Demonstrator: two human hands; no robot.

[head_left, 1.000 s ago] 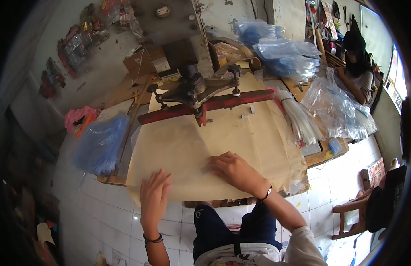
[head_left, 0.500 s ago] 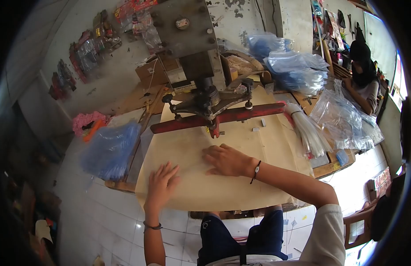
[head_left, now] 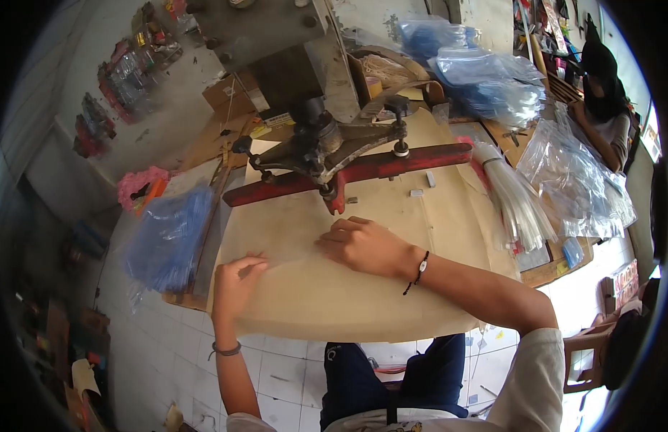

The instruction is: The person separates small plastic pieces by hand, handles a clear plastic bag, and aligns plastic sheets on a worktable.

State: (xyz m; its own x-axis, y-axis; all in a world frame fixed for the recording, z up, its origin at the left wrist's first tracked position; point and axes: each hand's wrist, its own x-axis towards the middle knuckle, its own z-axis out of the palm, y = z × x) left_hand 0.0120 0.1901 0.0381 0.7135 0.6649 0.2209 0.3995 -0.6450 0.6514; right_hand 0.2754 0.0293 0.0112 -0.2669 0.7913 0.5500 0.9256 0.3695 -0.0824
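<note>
A large tan sheet covers the work surface in front of me. My left hand is at its left side, thumb and fingers brought together in a pinch; what they hold, if anything, cannot be made out. Near the middle of the sheet, my right hand rests with bent fingers pressed together, their tips blurred and partly hidden. Just beyond it stands a press head with a red bar across it. Small grey metal pieces lie on the sheet under the bar's right half.
Blue-tinted plastic bags are stacked at the left, beside a pink bundle. Clear plastic strips and loose clear bags lie at the right. More plastic bags are piled behind. Another person sits at the far right.
My left hand has moved left and slightly down, its spread fingers closing into a pinch. My right hand has shifted slightly left with its fingers bending more. The camera view has tilted a little.
</note>
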